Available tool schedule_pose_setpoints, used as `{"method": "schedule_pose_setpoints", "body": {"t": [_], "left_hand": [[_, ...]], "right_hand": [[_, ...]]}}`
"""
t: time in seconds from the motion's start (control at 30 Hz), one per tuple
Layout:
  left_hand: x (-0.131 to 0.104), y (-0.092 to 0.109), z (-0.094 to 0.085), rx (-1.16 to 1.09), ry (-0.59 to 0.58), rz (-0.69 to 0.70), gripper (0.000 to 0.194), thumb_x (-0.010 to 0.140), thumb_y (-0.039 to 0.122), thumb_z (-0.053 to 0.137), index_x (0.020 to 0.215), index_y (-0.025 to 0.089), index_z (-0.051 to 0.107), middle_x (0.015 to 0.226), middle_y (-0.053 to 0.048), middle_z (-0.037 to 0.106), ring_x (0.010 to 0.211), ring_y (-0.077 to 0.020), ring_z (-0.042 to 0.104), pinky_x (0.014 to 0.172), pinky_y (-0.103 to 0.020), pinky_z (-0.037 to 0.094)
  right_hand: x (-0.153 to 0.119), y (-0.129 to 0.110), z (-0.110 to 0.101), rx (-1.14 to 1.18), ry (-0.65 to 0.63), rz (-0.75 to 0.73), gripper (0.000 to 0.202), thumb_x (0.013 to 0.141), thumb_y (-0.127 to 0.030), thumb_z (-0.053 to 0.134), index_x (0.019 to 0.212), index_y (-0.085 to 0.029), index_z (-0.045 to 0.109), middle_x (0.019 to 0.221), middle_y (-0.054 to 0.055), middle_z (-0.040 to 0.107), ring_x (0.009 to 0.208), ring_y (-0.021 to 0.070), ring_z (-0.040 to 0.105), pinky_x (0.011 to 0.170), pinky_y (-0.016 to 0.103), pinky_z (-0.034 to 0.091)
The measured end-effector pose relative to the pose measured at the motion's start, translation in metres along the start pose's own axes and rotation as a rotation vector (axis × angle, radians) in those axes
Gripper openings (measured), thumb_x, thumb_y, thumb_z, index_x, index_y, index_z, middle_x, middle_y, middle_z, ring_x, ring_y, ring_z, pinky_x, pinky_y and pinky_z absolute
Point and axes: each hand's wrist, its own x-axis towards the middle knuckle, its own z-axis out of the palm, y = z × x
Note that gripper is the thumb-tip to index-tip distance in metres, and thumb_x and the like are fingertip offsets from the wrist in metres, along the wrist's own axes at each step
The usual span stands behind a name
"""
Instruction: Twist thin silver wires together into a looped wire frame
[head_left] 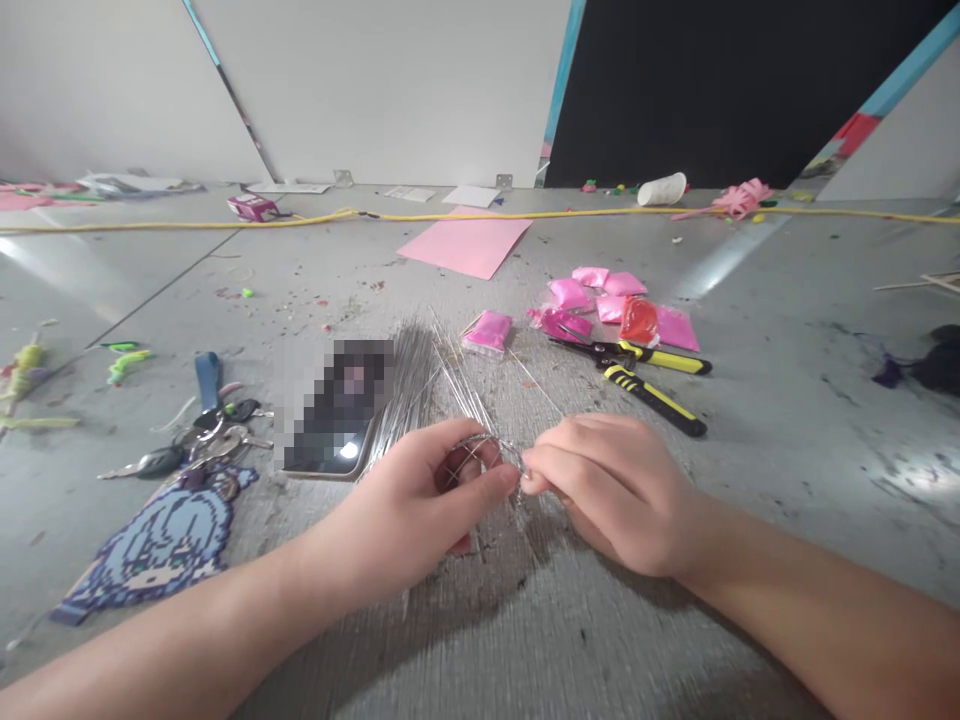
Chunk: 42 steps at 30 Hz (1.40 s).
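My left hand [427, 500] curls around a small piece of bent, crossed silver wire [480, 440], thumb and fingers pinching its right side. Fingertips of my right hand [622, 490] close on the same wirework, right beside the left thumb; the exact grip point is partly hidden. One thin wire end sticks up behind the right hand. Just beyond my hands lies a bundle of straight silver wires [409, 385], with several loose lengths [461, 385] to its right. Yellow-and-black pliers [652, 385] rest with handles spread, beyond the right hand.
A phone [322, 472], partly blurred out, lies left of the wires, near keys [221, 440] and a blue pixel-pattern charm [169, 535]. Several pink packets [570, 293] lie behind the pliers. Farther back are pink paper [469, 245], a yellow cord [450, 217] and a tipped white cup [661, 189].
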Motion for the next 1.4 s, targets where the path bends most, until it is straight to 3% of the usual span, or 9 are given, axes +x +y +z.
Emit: {"method": "schedule_pose_setpoints", "body": {"t": [0.3, 0.5, 0.7, 0.87, 1.1, 1.3, 1.4], "left_hand": [[0.001, -0.003, 0.000, -0.114, -0.002, -0.023, 0.036, 0.089, 0.054, 0.060, 0.081, 0.020, 0.052, 0.057, 0.007, 0.046, 0.049, -0.0080, 0.047, 0.044, -0.019, 0.037], [-0.001, 0.000, 0.000, -0.120, -0.044, -0.025, 0.034, 0.088, 0.051, 0.063, 0.081, 0.019, 0.055, 0.057, 0.007, 0.048, 0.048, -0.0071, 0.047, 0.044, -0.017, 0.040], [-0.001, 0.005, 0.002, -0.263, -0.117, -0.026, 0.028, 0.083, 0.041, 0.071, 0.080, 0.018, 0.055, 0.058, 0.007, 0.047, 0.049, -0.0058, 0.043, 0.042, -0.015, 0.038], [0.003, 0.003, -0.003, -0.291, -0.119, -0.018, 0.027, 0.086, 0.041, 0.069, 0.081, 0.018, 0.056, 0.061, 0.007, 0.047, 0.050, -0.0049, 0.044, 0.043, -0.014, 0.037], [0.007, -0.003, -0.012, -0.147, -0.175, 0.040, 0.027, 0.079, 0.036, 0.075, 0.087, 0.020, 0.056, 0.060, 0.009, 0.037, 0.051, -0.0061, 0.034, 0.046, -0.018, 0.030], [0.004, -0.001, -0.004, 0.311, 0.089, 0.144, 0.028, 0.078, 0.040, 0.074, 0.078, 0.019, 0.056, 0.060, 0.008, 0.041, 0.055, -0.0077, 0.036, 0.050, -0.020, 0.031], [0.002, -0.002, 0.001, 0.512, 0.158, 0.243, 0.030, 0.083, 0.038, 0.067, 0.069, 0.018, 0.049, 0.057, 0.007, 0.044, 0.053, -0.0074, 0.037, 0.050, -0.021, 0.031]], "right_hand": [[0.002, 0.003, -0.012, -0.088, -0.045, -0.052, 0.016, 0.097, -0.015, 0.048, 0.111, -0.016, 0.057, 0.081, 0.004, 0.070, 0.070, 0.0165, 0.064, 0.064, 0.031, 0.047], [0.003, 0.002, -0.016, 0.023, -0.054, -0.071, 0.019, 0.099, -0.014, 0.043, 0.108, -0.016, 0.059, 0.084, 0.003, 0.072, 0.069, 0.0146, 0.063, 0.062, 0.030, 0.046], [0.000, 0.006, -0.008, 0.089, 0.040, -0.004, 0.010, 0.097, -0.019, 0.055, 0.106, -0.018, 0.059, 0.085, 0.002, 0.069, 0.075, 0.0125, 0.063, 0.069, 0.026, 0.050], [0.001, 0.011, -0.005, 0.207, 0.011, 0.025, 0.012, 0.097, -0.018, 0.056, 0.109, -0.017, 0.059, 0.093, 0.006, 0.067, 0.083, 0.0140, 0.062, 0.073, 0.027, 0.052], [0.001, 0.003, -0.006, 0.208, 0.021, 0.072, 0.010, 0.091, -0.010, 0.057, 0.100, -0.015, 0.060, 0.088, 0.006, 0.067, 0.079, 0.0142, 0.060, 0.070, 0.027, 0.051], [0.002, -0.003, -0.001, 0.249, -0.040, 0.253, 0.008, 0.090, -0.011, 0.054, 0.089, -0.013, 0.062, 0.070, -0.001, 0.053, 0.060, 0.0093, 0.045, 0.056, 0.023, 0.040], [0.002, -0.006, 0.003, 0.234, -0.065, 0.313, 0.008, 0.087, -0.010, 0.055, 0.084, -0.012, 0.062, 0.067, -0.002, 0.050, 0.057, 0.0083, 0.042, 0.054, 0.023, 0.035]]}}
